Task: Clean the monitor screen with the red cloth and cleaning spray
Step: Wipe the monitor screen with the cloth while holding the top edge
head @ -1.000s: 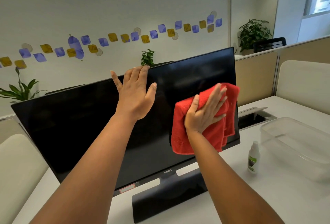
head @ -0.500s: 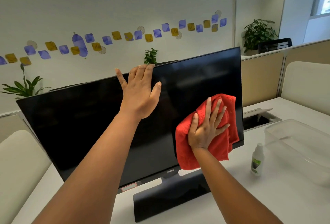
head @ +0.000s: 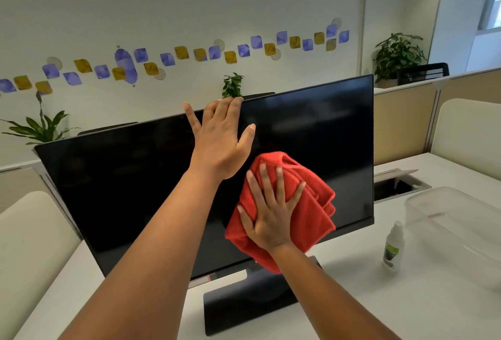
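Observation:
A black monitor (head: 130,190) stands tilted on its dark base (head: 244,304) on a white desk. My left hand (head: 221,139) lies flat near the screen's top edge, fingers straight, fingertips at the upper rim. My right hand (head: 271,215) presses a crumpled red cloth (head: 309,212) against the lower middle of the screen with spread, straight fingers. A small white spray bottle (head: 393,247) with a green label stands upright on the desk right of the monitor, apart from both hands.
A clear plastic box (head: 455,231) sits at the right edge of the white desk (head: 406,307). Behind the monitor's right side is an open cable hatch (head: 398,185). Beige partitions and cream chair backs surround the desk; potted plants stand by the wall.
My right hand has wiped the red cloth down from the screen's right side and then left toward the lower middle. My left hand has stayed at the top edge.

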The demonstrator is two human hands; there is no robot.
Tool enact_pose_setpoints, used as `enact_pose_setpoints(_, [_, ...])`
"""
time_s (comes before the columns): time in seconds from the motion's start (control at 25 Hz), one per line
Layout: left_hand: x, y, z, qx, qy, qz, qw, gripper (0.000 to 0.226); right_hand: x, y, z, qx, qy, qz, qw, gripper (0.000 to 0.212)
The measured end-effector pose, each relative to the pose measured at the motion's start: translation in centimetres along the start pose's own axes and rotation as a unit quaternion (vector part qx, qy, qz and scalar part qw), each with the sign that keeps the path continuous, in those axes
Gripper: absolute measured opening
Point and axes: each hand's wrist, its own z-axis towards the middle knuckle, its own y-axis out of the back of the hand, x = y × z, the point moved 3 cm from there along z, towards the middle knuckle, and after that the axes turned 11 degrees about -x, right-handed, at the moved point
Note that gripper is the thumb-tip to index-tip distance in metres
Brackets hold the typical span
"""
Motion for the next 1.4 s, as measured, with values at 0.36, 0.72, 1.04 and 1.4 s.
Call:
enact_pose_setpoints(0.36, [-0.2, 0.0, 0.0, 0.001, -0.002, 0.008, 1.0, 0.066, -8.8, 1.7, -2.3, -0.027, -0.35, 0.035, 0.936, 0.067])
enact_pose_setpoints(0.72, [0.1, -0.1, 0.0, -0.002, -0.001, -0.009, 1.0, 0.067, -11.0, 2.9, 12.6, -0.113, -0.379, 0.028, 0.918, 0.065])
enact_pose_setpoints(1.04, [0.2, -0.3, 0.1, -0.008, -0.002, -0.01, 1.0, 0.056, -7.0, 3.2, 16.7, -0.098, -0.237, 0.025, 0.966, 0.071])
enact_pose_setpoints(1.4, [4.6, 3.0, -3.0, -0.038, -0.021, 0.101, 0.994, 0.068, -2.6, 2.9, 15.1, -0.046, -0.124, 0.024, 0.991, 0.068])
